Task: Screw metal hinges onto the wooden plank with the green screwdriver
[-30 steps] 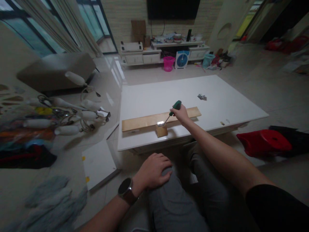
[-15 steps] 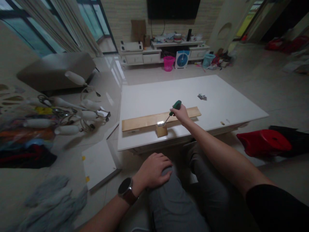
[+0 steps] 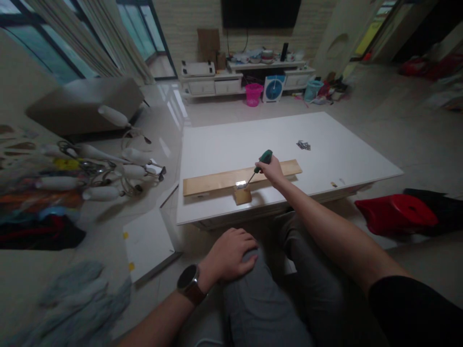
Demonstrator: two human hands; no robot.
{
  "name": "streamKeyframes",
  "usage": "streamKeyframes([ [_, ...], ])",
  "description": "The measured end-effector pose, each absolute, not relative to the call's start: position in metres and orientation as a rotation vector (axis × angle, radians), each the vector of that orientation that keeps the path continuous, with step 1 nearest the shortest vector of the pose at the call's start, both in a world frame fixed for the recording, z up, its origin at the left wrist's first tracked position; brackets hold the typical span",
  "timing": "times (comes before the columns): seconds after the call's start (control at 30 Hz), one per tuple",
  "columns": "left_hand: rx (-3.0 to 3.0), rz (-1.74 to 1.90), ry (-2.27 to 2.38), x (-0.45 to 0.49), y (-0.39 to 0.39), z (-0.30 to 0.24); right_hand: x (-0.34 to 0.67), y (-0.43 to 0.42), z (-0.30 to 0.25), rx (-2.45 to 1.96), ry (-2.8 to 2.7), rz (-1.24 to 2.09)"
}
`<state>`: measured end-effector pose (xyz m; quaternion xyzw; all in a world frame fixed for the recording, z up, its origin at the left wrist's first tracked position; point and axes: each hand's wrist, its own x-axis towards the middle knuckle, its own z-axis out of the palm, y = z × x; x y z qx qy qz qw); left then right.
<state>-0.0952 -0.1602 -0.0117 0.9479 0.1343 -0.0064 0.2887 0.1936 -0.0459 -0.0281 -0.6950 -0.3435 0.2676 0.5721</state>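
My right hand (image 3: pixel 271 171) grips a screwdriver (image 3: pixel 265 158) by its green handle, the shaft slanting down to the left. Its tip is at a shiny metal hinge-like plate (image 3: pixel 240 184), where a long wooden board (image 3: pixel 213 181) meets a small wooden block (image 3: pixel 243 196). Whether the tip sits in a screw is too small to tell. Both wooden pieces rest on the white tabletop (image 3: pixel 224 142). On my knee, my left hand (image 3: pixel 231 255) lies with its fingers stretched out, holding nothing.
Several small metal pieces (image 3: pixel 303 145) lie on the tabletop to the right. A red plastic stool (image 3: pixel 401 212) is right of the table. A white panel (image 3: pixel 150 246) and a lamp with several white shades (image 3: pixel 104 194) lie left, beside grey cloth (image 3: pixel 83 303).
Almost nothing differs. The view has shifted very slightly, and the screwdriver stays at the metal plate in my right hand. My left hand remains on the knee.
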Motion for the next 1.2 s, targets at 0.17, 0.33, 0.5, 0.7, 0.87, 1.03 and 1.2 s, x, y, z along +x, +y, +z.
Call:
streamKeyframes([
  [0.17, 2.543, -0.085, 0.363, -0.095, -0.158, -0.003, 0.19, -0.048, -0.023, -1.619, -0.794, 0.643],
  [0.33, 2.501, -0.337, 0.45, -0.099, -0.153, 0.012, 0.19, -0.055, -0.017, -1.602, -0.787, 0.646],
  [0.5, 2.419, -0.379, 0.594, -0.108, -0.141, 0.024, 0.192, -0.064, -0.014, -1.595, -0.763, 0.635],
  [0.7, 2.417, -0.268, 0.669, -0.114, -0.127, 0.027, 0.186, -0.065, -0.01, -1.574, -0.761, 0.637],
  [0.87, 2.423, -0.25, 0.715, -0.112, -0.124, 0.032, 0.186, -0.066, -0.011, -1.585, -0.803, 0.648],
  [1.03, 2.403, -0.177, 0.779, -0.109, -0.129, 0.035, 0.188, -0.072, -0.003, -1.584, -0.969, 0.49],
  [1.2, 2.358, -0.117, 0.806, -0.084, -0.141, 0.05, 0.181, -0.071, 0.037, -1.505, -1.18, 0.302],
])
